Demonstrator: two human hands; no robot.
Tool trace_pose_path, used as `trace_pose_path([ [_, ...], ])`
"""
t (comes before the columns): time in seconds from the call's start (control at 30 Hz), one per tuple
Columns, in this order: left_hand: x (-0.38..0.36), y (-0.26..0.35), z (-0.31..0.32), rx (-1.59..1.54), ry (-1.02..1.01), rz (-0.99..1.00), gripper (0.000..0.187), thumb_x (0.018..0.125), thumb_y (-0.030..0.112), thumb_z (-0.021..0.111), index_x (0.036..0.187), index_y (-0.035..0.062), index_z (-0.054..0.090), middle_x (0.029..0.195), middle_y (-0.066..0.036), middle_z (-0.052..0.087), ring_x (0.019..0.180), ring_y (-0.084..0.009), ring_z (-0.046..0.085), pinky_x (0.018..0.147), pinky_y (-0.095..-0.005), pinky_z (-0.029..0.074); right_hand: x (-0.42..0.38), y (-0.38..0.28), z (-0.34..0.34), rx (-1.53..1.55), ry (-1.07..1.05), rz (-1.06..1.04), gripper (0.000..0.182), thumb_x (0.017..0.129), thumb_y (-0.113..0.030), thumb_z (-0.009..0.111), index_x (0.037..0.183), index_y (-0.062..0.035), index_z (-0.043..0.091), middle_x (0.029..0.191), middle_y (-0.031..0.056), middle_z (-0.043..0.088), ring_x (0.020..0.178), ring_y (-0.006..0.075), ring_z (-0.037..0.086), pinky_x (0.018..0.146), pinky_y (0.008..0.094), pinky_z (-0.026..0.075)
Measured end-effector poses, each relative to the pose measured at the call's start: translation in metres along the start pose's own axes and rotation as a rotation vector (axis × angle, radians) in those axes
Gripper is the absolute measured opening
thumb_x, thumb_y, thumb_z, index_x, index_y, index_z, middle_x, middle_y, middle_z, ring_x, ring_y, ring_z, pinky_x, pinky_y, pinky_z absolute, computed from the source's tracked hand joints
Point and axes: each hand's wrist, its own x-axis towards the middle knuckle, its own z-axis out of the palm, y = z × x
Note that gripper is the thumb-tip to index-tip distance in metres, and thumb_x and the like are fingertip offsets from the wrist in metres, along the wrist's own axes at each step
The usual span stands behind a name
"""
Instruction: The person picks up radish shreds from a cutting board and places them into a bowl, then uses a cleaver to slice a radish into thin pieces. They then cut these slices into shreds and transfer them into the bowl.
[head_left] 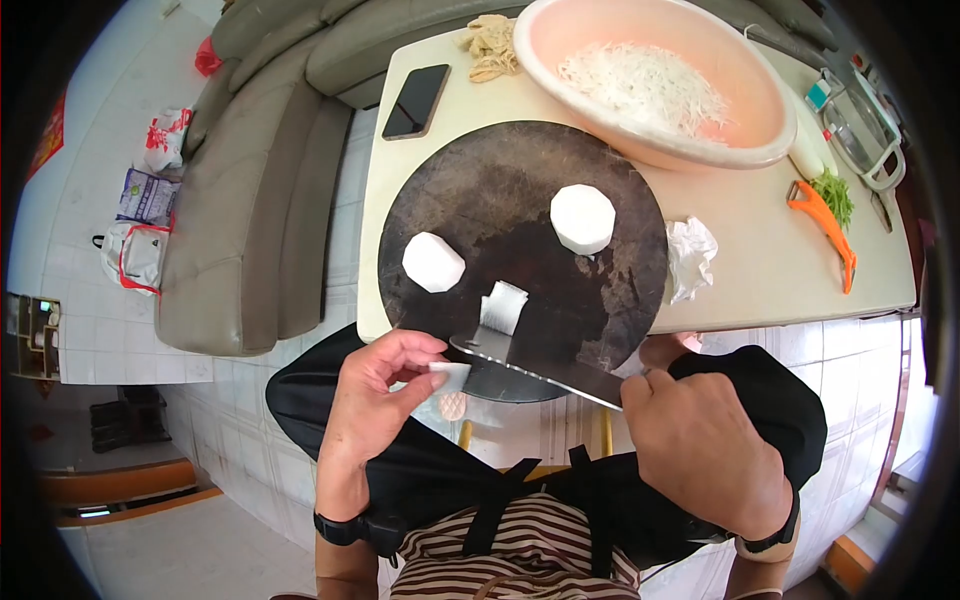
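My left hand [375, 395] pinches a small white radish piece [452, 376] between thumb and fingertips, at the near edge of the round dark cutting board [450, 200]. My right hand [705, 445] is closed round the handle of a kitchen knife [565, 372]. The blade points left across the near part of the board, its tip close to my left fingers. Just beyond the blade lie a few stacked white radish slices [503, 308]. Two thick peeled radish chunks rest further back, one on the left [433, 262] and one on the right [583, 219].
A large pink basin [770, 140] holding white shreds [650, 85] stands at the back. Left of it are a crumpled cloth [490, 48] and a phone [416, 101]. An orange peeler [825, 235], crumpled white paper [690, 260] and green leaf stalks [832, 198] lie on the right.
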Motion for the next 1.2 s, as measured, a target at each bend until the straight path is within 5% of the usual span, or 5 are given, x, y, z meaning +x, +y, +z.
trace_pose_path([
  [0.13, 0.01, 0.0, 0.02, -0.043, -0.057, 0.004, 0.023, 0.085, -0.008, 0.069, 0.105, 0.002, 0.063, 0.091, -0.002, 0.069, 0.084, -0.0066, 0.064, 0.075, -0.0222, 0.05, 0.004, 0.006, 0.0, 0.052, 0.007, 0.097, 0.01, 0.076, 0.0, 0.059, 0.085, 0.0008, 0.055, 0.071, 0.014, 0.058, 0.063, 0.0322, 0.06, 0.058, 0.0394, 0.045],
  [0.33, 0.01, 0.008, 0.035, 0.333, 0.057, 0.081, 0.028, 0.076, -0.011, 0.074, 0.099, 0.0003, 0.063, 0.088, -0.006, 0.066, 0.079, -0.011, 0.064, 0.07, -0.0239, 0.052, 0.002, 0.008, 0.006, 0.221, 0.063, 0.194, 0.016, 0.083, -0.002, 0.062, 0.099, -0.0016, 0.061, 0.078, 0.0152, 0.064, 0.069, 0.033, 0.061, 0.06, 0.0399, 0.044],
  [0.57, -0.009, -0.007, 0.043, 0.796, 0.183, 0.735, 0.03, 0.072, -0.004, 0.075, 0.101, -0.0058, 0.07, 0.104, -0.014, 0.063, 0.092, -0.0297, 0.063, 0.074, -0.0354, 0.056, 0.006, -0.001, 0.015, 0.439, 0.168, 0.1, 0.03, 0.078, 0.003, 0.067, 0.108, 0.0006, 0.065, 0.081, 0.0174, 0.067, 0.063, 0.0339, 0.063, 0.056, 0.0385, 0.047],
  [0.63, -0.013, -0.011, 0.048, 0.846, 0.161, 0.713, 0.03, 0.072, -0.003, 0.075, 0.102, -0.0062, 0.07, 0.105, -0.014, 0.063, 0.094, -0.0296, 0.063, 0.075, -0.0358, 0.055, 0.009, -0.004, 0.018, 0.411, 0.191, 0.072, 0.025, 0.08, -0.002, 0.063, 0.105, 0.001, 0.061, 0.07, 0.0126, 0.059, 0.06, 0.0313, 0.061, 0.051, 0.0384, 0.045],
  [1.2, -0.015, -0.027, 0.025, 0.923, -0.079, 0.712, 0.031, 0.071, 0.001, 0.069, 0.102, -0.006, 0.07, 0.099, -0.012, 0.063, 0.098, -0.0275, 0.059, 0.081, -0.0368, 0.057, 0.013, -0.007, 0.012, 0.276, 0.041, 0.03, 0.035, 0.078, -0.002, 0.063, 0.112, 0.0021, 0.06, 0.073, 0.0116, 0.056, 0.056, 0.0269, 0.059, 0.05, 0.0362, 0.045],
])
